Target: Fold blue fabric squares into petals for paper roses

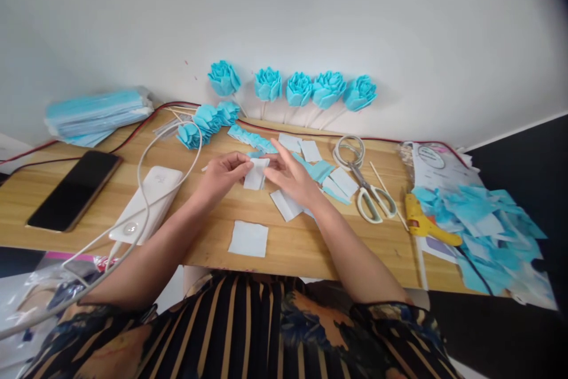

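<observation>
Between my two hands is a small white fabric piece point(255, 174), its upper edge looking folded. My left hand point(224, 177) pinches its left side between thumb and fingers. On its right side, the thumb and fingers of my right hand point(290, 177) grip it, with the index finger raised. A single white square point(248, 238) lies flat on the table nearer to me. Another white piece point(286, 206) rests partly under my right hand. Just beyond my hands runs a row of folded blue petals point(251, 138).
Several blue fabric flowers point(299, 89) on sticks lean against the wall. Scissors point(373, 196) and a tape roll point(349, 151) lie right, near a yellow glue gun point(426, 222) and blue scraps point(483, 225). Left are a phone point(74, 190), a white power bank point(148, 201) with cable, and stacked masks point(97, 113).
</observation>
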Action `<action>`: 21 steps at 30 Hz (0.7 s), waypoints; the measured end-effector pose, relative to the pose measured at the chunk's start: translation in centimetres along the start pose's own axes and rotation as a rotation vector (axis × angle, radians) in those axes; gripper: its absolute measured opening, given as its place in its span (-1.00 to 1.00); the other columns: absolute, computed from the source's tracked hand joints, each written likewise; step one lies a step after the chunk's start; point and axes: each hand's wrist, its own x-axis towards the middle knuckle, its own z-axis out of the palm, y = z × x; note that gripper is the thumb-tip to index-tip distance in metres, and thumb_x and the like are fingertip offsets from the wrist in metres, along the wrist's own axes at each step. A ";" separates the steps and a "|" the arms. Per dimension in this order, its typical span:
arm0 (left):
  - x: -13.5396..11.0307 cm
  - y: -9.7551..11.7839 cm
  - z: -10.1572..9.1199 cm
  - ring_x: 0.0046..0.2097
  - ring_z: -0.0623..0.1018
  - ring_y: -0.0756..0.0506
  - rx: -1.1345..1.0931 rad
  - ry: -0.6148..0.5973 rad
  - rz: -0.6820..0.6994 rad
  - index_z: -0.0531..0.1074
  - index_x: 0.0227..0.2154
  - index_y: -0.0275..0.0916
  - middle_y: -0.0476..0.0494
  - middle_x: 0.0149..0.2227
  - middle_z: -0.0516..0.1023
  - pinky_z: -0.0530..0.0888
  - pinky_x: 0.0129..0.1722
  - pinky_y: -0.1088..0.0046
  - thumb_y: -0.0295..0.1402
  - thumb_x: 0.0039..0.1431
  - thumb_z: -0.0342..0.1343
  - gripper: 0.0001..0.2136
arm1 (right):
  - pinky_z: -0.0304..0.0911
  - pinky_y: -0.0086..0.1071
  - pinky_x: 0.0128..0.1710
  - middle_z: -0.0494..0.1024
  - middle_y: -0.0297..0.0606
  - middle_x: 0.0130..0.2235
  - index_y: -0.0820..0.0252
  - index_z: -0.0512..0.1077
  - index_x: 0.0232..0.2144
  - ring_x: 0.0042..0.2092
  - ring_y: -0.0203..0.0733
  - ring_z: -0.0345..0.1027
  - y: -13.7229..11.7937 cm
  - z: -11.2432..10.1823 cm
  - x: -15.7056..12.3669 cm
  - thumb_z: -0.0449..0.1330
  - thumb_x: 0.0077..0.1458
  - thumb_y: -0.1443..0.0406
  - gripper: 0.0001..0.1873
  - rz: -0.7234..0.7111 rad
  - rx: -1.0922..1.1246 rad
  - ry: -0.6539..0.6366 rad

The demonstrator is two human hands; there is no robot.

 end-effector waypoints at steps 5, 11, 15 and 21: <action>-0.4 0.1 0.2 -0.51 0.43 0.01 0.043 -0.040 0.031 0.49 -0.48 -0.28 -0.01 -0.56 0.48 0.38 -0.49 0.48 -0.19 0.01 0.27 -0.77 | 0.40 -0.21 -0.09 0.53 -0.26 -0.16 0.00 -0.01 0.34 -0.19 -0.17 0.43 0.1 1.2 0.0 0.18 0.12 0.31 -0.21 0.043 0.065 0.035; -0.3 -0.1 -0.1 -0.56 0.38 0.05 0.043 0.067 0.040 0.50 -0.48 -0.28 0.01 -0.59 0.44 0.35 -0.54 0.53 -0.23 0.02 0.26 -0.80 | 0.39 -0.33 -0.26 0.50 -0.32 -0.24 0.02 0.07 0.30 -0.27 -0.22 0.40 1.0 1.0 0.2 0.10 0.11 0.35 -0.28 0.074 0.128 0.060; 0.0 -0.7 -0.3 -0.58 0.37 0.07 0.001 0.083 -0.011 0.49 -0.46 -0.29 -0.01 -0.50 0.47 0.35 -0.59 0.56 -0.21 0.01 0.26 -0.78 | 0.37 -0.37 -0.27 0.48 -0.35 -0.29 0.06 0.12 0.28 -0.31 -0.27 0.38 1.0 0.9 0.3 0.13 0.08 0.34 -0.30 0.066 0.184 0.085; 0.0 -1.2 -0.1 -0.46 0.49 0.00 -0.082 0.050 0.005 0.47 -0.41 -0.29 -0.03 -0.44 0.48 0.53 -0.45 0.46 -0.18 0.05 0.24 -0.76 | 0.38 -0.38 -0.29 0.49 -0.35 -0.26 0.03 0.21 0.23 -0.31 -0.29 0.38 1.1 0.9 0.4 0.15 0.09 0.35 -0.37 0.046 0.106 0.116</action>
